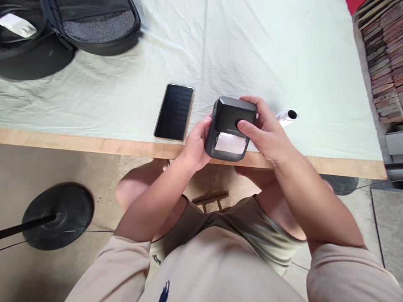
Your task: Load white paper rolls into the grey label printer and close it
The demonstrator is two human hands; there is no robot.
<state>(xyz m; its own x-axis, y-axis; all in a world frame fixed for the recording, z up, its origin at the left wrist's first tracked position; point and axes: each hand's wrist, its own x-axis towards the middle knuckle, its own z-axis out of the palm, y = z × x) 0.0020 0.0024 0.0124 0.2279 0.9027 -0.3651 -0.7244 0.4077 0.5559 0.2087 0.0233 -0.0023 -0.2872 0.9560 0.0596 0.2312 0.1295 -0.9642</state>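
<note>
Head view: two hands (pixel 197 144) (pixel 268 131) around one printer (pixel 229 121)

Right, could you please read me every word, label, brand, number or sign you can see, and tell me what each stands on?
No text can be read for sure.
Device: one short line of lettering, too small and blurred to read.
Paper: no print visible.
Phone: dark screen, no words visible.
Shirt: dark blue emblem, no legible letters.
Shorts: small dark emblem, unclear.
</note>
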